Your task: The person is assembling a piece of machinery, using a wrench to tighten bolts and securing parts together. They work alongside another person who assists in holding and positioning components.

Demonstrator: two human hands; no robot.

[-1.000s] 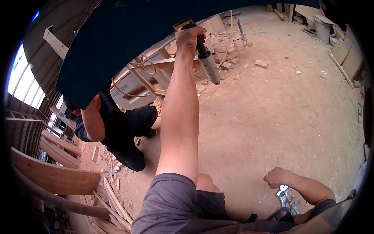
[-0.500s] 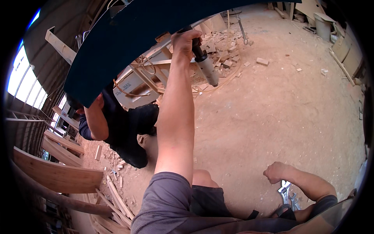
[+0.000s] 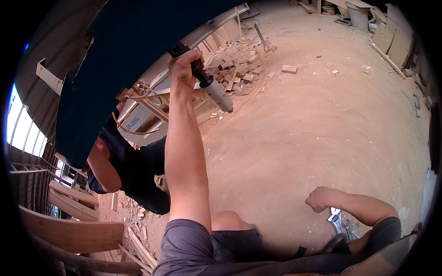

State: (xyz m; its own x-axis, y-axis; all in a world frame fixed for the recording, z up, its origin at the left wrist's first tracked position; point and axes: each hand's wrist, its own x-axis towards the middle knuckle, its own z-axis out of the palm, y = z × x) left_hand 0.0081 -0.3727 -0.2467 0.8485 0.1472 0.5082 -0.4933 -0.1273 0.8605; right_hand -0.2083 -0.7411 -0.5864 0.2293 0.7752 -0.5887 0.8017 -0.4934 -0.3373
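My left hand [image 3: 182,66] reaches far ahead, its fingers wrapped round a black handle [image 3: 199,72]. A grey metal cylinder [image 3: 218,95] extends from the handle's lower end, tilted down to the right. Right behind the hand is the edge of a large dark blue panel [image 3: 133,37], which hides much of the upper left. At the lower right my right hand [image 3: 320,198] is closed in a loose fist; whatever it may hold is hidden. Close below it are an adjustable wrench [image 3: 336,221] and another metal wrench [image 3: 351,229].
A person in dark clothes [image 3: 133,170] crouches at left, head hidden by the panel. Wood offcuts [image 3: 241,69] are heaped beyond my left hand, with a long wrench [image 3: 262,39] nearby. Curved planks [image 3: 78,230] stand lower left. A grey bucket [image 3: 358,16] is far right.
The view has shifted, so the panel, handle and my left hand now appear farther left and slightly lower. My left hand keeps its grip. My right hand stays closed near the wrenches.
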